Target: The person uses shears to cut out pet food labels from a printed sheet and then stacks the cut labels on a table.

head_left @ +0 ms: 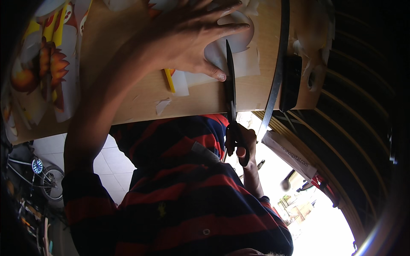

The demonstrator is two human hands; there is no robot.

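My left hand [188, 45] lies spread on the table, its fingers apart over a pale sheet [252, 66] with a rounded grey-purple print. The thumb rests at the sheet's near side, close to a long pair of scissors [231, 81]. My right hand [250, 143] grips the scissors' dark handles just off the table's near edge. Their blades point away from me, over the sheet, and look nearly closed; whether paper is between them I cannot tell. Beside my left wrist lie a narrow yellow strip [169, 80] and a white paper piece [181, 84].
Printed cut-outs with orange spiky shapes [53, 66] are heaped at the table's left. A small paper scrap [162, 106] lies near the front edge. To the right are a long metal strip [279, 53], a black rectangular object [292, 81] and more scraps. A bicycle wheel [53, 182] shows below left.
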